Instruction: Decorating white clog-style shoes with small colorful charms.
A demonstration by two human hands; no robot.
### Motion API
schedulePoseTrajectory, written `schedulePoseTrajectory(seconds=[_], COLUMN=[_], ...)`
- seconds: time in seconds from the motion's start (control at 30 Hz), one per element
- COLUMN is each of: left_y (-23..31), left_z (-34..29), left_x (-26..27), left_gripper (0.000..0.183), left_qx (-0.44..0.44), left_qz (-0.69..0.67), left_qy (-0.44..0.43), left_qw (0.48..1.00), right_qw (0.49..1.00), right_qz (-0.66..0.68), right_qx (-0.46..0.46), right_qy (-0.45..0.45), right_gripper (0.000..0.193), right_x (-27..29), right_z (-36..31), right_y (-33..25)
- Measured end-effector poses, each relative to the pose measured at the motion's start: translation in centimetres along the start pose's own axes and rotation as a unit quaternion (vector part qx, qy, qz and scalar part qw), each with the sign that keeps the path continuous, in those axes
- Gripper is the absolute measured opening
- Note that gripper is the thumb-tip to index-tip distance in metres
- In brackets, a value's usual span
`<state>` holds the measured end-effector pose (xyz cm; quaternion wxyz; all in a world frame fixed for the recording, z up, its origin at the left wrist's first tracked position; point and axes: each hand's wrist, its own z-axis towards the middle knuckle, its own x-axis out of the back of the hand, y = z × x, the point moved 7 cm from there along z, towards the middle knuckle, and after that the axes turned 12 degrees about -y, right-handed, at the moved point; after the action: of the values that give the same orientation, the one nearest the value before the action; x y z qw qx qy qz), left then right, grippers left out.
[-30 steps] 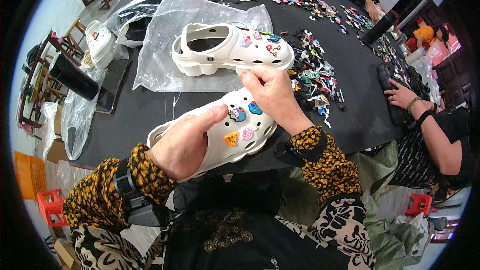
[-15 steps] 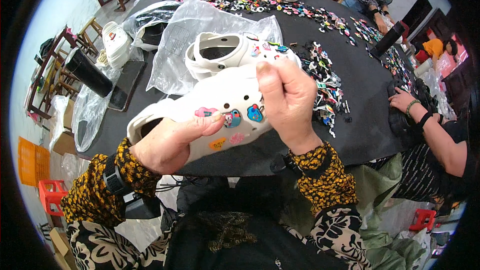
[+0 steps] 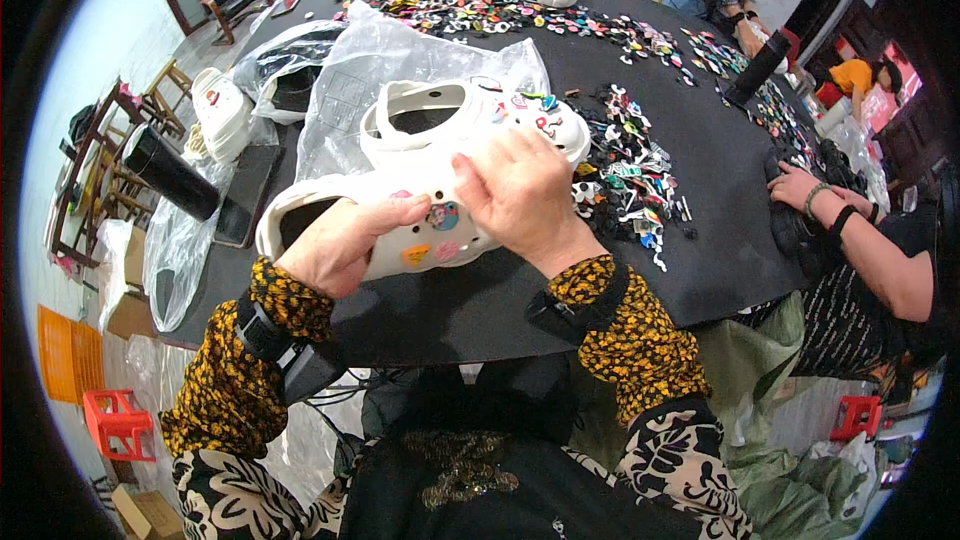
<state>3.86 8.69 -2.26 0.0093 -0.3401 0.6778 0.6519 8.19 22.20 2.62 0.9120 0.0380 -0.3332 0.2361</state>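
A white clog [image 3: 395, 180] with holes in its upper is held between my hands, toe to the right. My left hand [image 3: 340, 242] grips its near side, thumb lying on the upper. My right hand [image 3: 530, 195] is closed over the toe end, knuckles up; whatever its fingertips press on is hidden. Between the hands show a blue charm [image 3: 443, 217], an orange charm [image 3: 414, 256] and a pink charm [image 3: 446, 251]. Just beyond lies a second white clog [image 3: 495, 107], with several charms on its toe.
Loose coloured charms [image 3: 635, 170] lie heaped right of the clogs, and more line the table's [image 3: 700, 270] far side. Clear plastic bags [image 3: 345, 90], a black cylinder [image 3: 170, 172] and a dark flat slab [image 3: 245, 202] sit left. A co-worker's hand [image 3: 795, 190] rests on black footwear at right.
Both hands and the held clog have dropped lower in relation to the second clog and tilted. My right hand has moved left over the toe, covering a blue charm seen before.
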Motion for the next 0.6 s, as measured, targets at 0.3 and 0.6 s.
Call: schedulePoseTrajectory(seconds=[0.3, 0.6], left_y=[0.3, 0.1], left_z=[0.4, 0.9], left_x=[2.4, 1.7], left_gripper=[0.04, 0.038], left_qx=[0.037, 0.028], left_qz=[0.018, -0.04], left_qy=[0.031, 0.026], left_qw=[0.999, 0.998], right_qw=[0.999, 0.999], right_qz=[0.024, 0.035], right_qx=[0.008, 0.021], right_qy=[0.028, 0.028], right_gripper=[0.018, 0.017], right_x=[-0.7, -0.6], right_z=[-0.3, -0.6], right_y=[0.0, 0.2])
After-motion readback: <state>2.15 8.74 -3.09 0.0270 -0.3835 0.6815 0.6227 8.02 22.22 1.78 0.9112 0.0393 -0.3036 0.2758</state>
